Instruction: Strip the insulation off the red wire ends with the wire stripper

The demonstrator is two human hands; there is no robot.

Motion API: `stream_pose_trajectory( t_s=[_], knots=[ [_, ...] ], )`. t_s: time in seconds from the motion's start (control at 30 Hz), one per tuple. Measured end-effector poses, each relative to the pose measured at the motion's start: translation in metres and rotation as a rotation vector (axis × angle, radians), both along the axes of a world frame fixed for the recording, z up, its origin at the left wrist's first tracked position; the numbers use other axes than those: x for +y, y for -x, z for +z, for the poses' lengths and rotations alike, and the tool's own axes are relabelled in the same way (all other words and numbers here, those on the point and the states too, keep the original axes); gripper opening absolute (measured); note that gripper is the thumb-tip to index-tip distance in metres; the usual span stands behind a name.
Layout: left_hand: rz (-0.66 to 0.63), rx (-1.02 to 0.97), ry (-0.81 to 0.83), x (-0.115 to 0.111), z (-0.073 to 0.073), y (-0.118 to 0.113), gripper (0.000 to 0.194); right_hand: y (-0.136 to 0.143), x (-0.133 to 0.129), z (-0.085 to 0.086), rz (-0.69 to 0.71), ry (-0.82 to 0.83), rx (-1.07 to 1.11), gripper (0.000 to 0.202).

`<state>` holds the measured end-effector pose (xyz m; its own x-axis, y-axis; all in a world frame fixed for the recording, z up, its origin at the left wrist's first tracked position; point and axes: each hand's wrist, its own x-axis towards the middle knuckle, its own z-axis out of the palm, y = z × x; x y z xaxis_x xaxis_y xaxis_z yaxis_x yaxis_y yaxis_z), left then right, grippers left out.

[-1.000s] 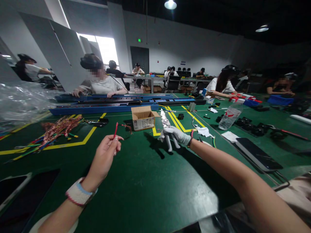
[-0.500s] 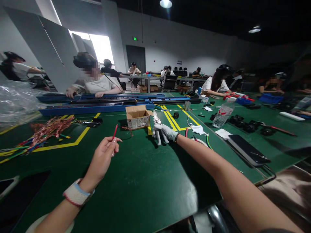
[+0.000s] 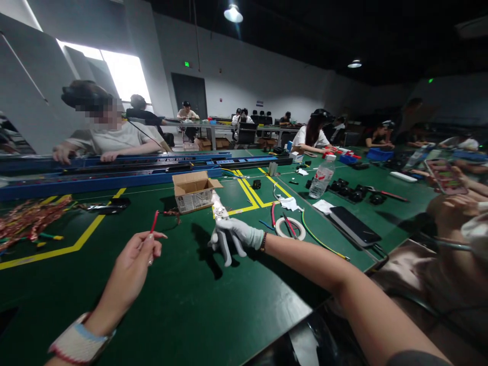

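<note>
My left hand [image 3: 133,259] is bare and pinches a short red wire [image 3: 154,222] upright between thumb and fingers, its tip just above the fingertips. My right hand [image 3: 244,233], in a pale glove, is closed around a pair of wire strippers [image 3: 219,209] with grey handles. Their jaws point away from me, beside the right front corner of an open cardboard box [image 3: 194,197]. A dark shadow falls on the green table left of the strippers. Whether the jaws are apart is too small to tell.
Bare copper wires [image 3: 34,216] are piled at the left. Blue rails [image 3: 102,179] run across the back, where a co-worker's hands [image 3: 110,156] rest. To the right are a white tape roll [image 3: 302,234], a green-yellow wire [image 3: 322,239], a water bottle [image 3: 322,178] and a black power bank [image 3: 354,226].
My right hand has lifted the wire strippers and brought them nearer to me. My left hand still pinches the red wire. The view has swung to the right.
</note>
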<state>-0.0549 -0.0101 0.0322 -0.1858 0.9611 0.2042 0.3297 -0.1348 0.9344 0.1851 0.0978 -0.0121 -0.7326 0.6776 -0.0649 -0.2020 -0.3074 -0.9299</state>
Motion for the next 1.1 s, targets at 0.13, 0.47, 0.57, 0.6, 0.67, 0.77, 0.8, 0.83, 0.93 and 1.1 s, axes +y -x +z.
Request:
stream_pose_trajectory(
  t_s=[0.13, 0.47, 0.57, 0.6, 0.67, 0.77, 0.8, 0.83, 0.93, 1.1],
  knots=[
    [0.038, 0.010, -0.006, 0.000, 0.002, -0.001, 0.020, 0.008, 0.004, -0.011, -0.007, -0.056, -0.027, 0.044],
    [0.090, -0.045, -0.025, 0.001, 0.001, -0.003, 0.014, 0.029, 0.050, -0.013, -0.211, -0.156, -0.081, 0.039],
    [0.107, -0.028, -0.029, 0.002, -0.001, -0.001, 0.017, 0.035, 0.038, -0.008, -0.151, -0.138, 0.007, 0.042],
    [0.115, -0.029, -0.036, 0.002, -0.001, 0.000, 0.017, 0.037, 0.034, -0.006, -0.113, -0.138, 0.033, 0.043],
    [0.121, -0.029, -0.040, 0.001, -0.001, 0.001, 0.017, 0.038, 0.026, -0.004, -0.081, -0.134, 0.053, 0.045],
    [0.115, -0.018, -0.045, 0.000, 0.002, 0.000, 0.017, 0.038, 0.020, -0.005, -0.075, -0.087, 0.003, 0.043],
    [0.117, -0.021, -0.057, -0.001, 0.003, -0.001, 0.017, 0.038, 0.018, -0.006, -0.077, -0.064, 0.005, 0.042],
    [0.111, -0.027, -0.067, -0.001, 0.005, -0.002, 0.017, 0.038, 0.017, -0.006, -0.084, -0.043, 0.029, 0.042],
    [0.082, -0.050, -0.122, -0.001, 0.006, -0.004, 0.018, 0.036, 0.013, -0.006, -0.166, 0.007, 0.162, 0.041],
    [0.023, -0.104, -0.206, 0.003, -0.004, -0.001, 0.019, 0.028, 0.009, 0.005, -0.210, 0.008, 0.113, 0.040]
  ],
)
